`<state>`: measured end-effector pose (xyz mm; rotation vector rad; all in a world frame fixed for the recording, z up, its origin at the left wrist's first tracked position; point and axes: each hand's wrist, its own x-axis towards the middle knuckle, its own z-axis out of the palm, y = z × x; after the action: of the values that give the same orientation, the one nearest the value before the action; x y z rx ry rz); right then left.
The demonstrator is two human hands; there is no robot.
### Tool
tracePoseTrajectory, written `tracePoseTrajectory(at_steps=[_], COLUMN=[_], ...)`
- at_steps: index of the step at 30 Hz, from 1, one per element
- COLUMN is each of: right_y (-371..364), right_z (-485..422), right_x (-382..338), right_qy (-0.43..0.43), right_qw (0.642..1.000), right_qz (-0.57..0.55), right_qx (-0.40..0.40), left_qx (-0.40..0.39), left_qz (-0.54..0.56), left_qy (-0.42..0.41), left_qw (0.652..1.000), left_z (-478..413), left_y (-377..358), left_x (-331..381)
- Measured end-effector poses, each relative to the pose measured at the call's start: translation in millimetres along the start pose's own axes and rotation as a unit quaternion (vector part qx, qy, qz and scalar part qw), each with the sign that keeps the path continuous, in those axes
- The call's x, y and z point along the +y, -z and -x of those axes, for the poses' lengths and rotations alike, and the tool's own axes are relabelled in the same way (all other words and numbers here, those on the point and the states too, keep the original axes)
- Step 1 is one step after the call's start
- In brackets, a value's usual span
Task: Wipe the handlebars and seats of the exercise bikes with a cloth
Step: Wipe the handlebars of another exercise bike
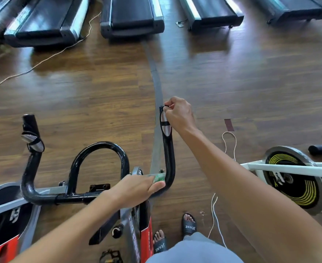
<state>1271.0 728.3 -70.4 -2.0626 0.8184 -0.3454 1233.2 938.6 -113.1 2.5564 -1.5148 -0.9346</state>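
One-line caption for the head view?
Left hand holds a green cloth at the bend of the black handlebar; right hand grips its right end.

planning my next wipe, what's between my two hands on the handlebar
Head view: the right arm of the handlebar, from the left hand at its bend to the right hand at its tip, with a silver plate under that hand.
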Motion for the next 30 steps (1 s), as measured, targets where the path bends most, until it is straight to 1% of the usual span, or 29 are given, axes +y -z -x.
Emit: tracePoseTrajectory(at_steps=[2, 5, 7, 9, 10, 12, 13, 14, 16, 17, 20, 22, 25, 28, 29, 30], right_y=[0.5, 0.1, 0.8, 2.9, 3.8, 5.0, 5.3, 5.2, 5.2, 5.8, 10.8, 14.1, 13.5, 12.3, 12.7, 13.9], right_z=[1.9, 2.8, 3.7, 4.5, 4.6, 5.0, 4.9, 4.2, 2.2, 0.8, -4.7, -8.2, -10.6, -15.4, -17.2, -20.8], right_x=[-1.5, -3.8, -5.8, -6.5, -6.0, -4.0, -2.3, -0.5, 2.5, 3.9, 9.0, 12.5, 19.5, 27.7, 29.1, 30.5], right_qy=[-0.007, -0.018, -0.019, -0.019, -0.02, -0.025, -0.027, -0.028, -0.03, -0.03, -0.018, 0.0, 0.025, 0.037, 0.04, 0.043], right_qw=[1.0, 1.0, 1.0, 1.0, 1.0, 0.999, 0.999, 0.999, 0.998, 0.998, 0.998, 0.997, 0.994, 0.991, 0.991, 0.989], right_qz=[0.001, -0.003, 0.004, 0.0, -0.007, -0.022, -0.028, -0.033, -0.043, -0.047, -0.056, -0.064, -0.079, -0.093, -0.098, -0.101], right_qx=[0.004, 0.008, 0.006, 0.002, -0.003, -0.012, -0.014, -0.017, -0.021, -0.023, -0.037, -0.053, -0.073, -0.084, -0.088, -0.098], left_qx=[-0.017, 0.024, 0.041, 0.057, 0.082, 0.171, 0.213, 0.254, 0.318, 0.339, 0.368, 0.358, 0.321, 0.31, 0.301, 0.311], left_qz=[0.031, 0.038, 0.011, -0.01, -0.022, -0.084, -0.109, -0.133, -0.144, -0.137, -0.118, -0.096, -0.024, 0.053, 0.089, 0.11], left_qy=[0.005, 0.015, 0.008, -0.017, -0.038, -0.071, -0.064, -0.047, 0.008, 0.037, 0.114, 0.168, 0.262, 0.371, 0.393, 0.408], left_qw=[0.999, 0.999, 0.999, 0.998, 0.996, 0.979, 0.969, 0.957, 0.937, 0.93, 0.915, 0.914, 0.91, 0.874, 0.865, 0.852], left_z=[-10.4, -26.2, -22.4, -7.5, 0.5, 10.3, 13.2, 13.4, 8.8, 5.7, -7.0, -18.9, -45.5, -72.9, -82.4, -92.3], left_y=[0.6, -10.8, -15.0, -16.1, -18.8, -30.7, -40.5, -51.8, -64.3, -67.0, -65.7, -59.6, -51.3, -29.6, -21.5, -14.5], left_x=[0.6, 13.5, 9.4, -1.3, -6.5, -11.0, -9.9, -7.5, 4.4, 12.4, 39.1, 56.1, 77.1, 94.7, 95.7, 96.2])
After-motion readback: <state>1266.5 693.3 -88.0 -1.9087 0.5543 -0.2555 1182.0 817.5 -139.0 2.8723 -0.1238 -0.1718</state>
